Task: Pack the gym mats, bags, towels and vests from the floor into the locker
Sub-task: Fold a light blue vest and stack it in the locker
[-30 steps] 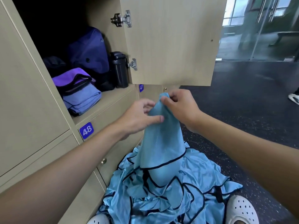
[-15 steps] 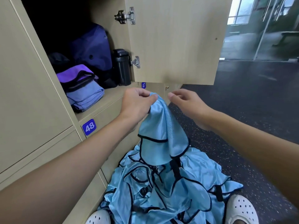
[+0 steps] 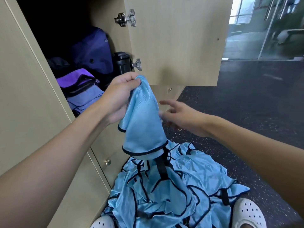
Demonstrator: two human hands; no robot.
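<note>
Right hand (image 3: 182, 117) let go of vest (image 3: 143, 122); now open, fingers spread just beside it. Left hand (image 3: 120, 96) pinches vest top, near lower edge of door (image 3: 177, 40). Vest hangs, long axis vertical, hem over vest pile (image 3: 181, 186) on floor (image 3: 246, 112). Locker (image 3: 105, 17) holds bag (image 3: 92, 51), towels (image 3: 82, 94), bottle (image 3: 121, 63).

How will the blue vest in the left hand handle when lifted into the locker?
Probably very floppy: the blue vest hangs in limp folds from the left hand, which pinches only its top. Likely light, since a pinch holds it up. Its sheen hints at slippery fabric.
</note>
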